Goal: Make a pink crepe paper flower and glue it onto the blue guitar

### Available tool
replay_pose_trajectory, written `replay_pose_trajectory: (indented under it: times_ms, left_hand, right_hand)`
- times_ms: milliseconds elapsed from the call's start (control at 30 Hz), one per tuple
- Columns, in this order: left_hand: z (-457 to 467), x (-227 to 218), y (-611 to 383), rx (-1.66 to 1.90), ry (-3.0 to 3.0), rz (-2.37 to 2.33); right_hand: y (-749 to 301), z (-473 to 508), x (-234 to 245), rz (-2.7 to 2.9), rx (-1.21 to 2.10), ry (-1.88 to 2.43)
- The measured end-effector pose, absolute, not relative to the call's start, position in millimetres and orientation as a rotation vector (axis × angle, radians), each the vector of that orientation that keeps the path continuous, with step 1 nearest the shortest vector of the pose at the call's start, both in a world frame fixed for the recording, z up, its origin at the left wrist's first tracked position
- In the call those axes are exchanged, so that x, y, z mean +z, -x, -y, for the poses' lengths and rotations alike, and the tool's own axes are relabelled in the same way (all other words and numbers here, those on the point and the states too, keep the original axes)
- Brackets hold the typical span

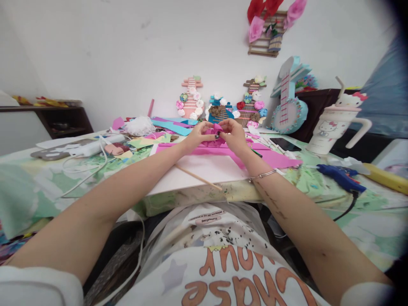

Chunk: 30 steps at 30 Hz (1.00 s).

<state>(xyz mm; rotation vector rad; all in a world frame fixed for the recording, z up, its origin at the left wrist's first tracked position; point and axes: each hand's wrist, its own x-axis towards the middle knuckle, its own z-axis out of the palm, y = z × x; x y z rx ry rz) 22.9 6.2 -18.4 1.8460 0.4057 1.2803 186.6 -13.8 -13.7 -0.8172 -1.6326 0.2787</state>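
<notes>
Between my two hands is a small gathered piece of bright pink crepe paper (218, 128), held just above the table. My left hand (201, 137) pinches its left side with thumb and fingers. From the right, my right hand (233, 133) grips the same paper, its thumb close to the left one. Beneath them, a larger pink paper sheet (270, 159) lies partly over a white sheet (204, 172). A thin wooden stick (199, 177) rests across the white sheet's front edge. My fingers hide part of the gathered paper.
On the right are a blue glue gun (341, 175), a white tumbler (333, 129) and a black phone (285, 144). A white power strip (98, 146) with cables and paper scraps lies at left. Flower-decorated paper guitars (192, 100) stand along the wall.
</notes>
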Motion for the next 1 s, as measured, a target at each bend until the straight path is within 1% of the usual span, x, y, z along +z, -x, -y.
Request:
replay_pose_trajectory:
  times_ms: [100,233,400,500,667,800,900,1000]
  left_hand:
    - [-4.7,-16.8,-21.4,1.321,-1.784,-0.453]
    - [-2.3,-14.5,-19.1,1.339,-1.861,-0.534]
    - [-1.5,-15.1,-19.7,1.394,-1.881,-0.545]
    - [-3.1,-15.5,-19.5,1.421,-1.888,-0.558]
    - [-6.9,-16.5,-18.6,1.432,-1.913,-0.579]
    - [-9.0,-17.5,-17.7,1.438,-1.953,-0.61]
    - [-9.6,-18.2,-17.2,1.439,-1.995,-0.638]
    - [-10.1,-19.4,-18.3,1.481,-2.037,-0.671]
  right_hand:
    - [-185.5,16.8,-13.4,1.699,0.173,0.782]
    - [-183.6,22.6,-12.2,1.741,0.06,0.801]
    - [-182.6,24.8,-11.6,1.741,0.033,0.824]
    - [-182.8,22.0,-12.7,1.723,0.077,0.842]
    - [-184.0,14.5,-15.6,1.718,0.249,0.916]
    - [-184.4,12.6,-16.7,1.725,0.27,0.948]
    - [-184.1,15.5,-16.4,1.74,0.194,0.958]
    - [-182.7,20.2,-15.9,1.792,-0.005,0.977]
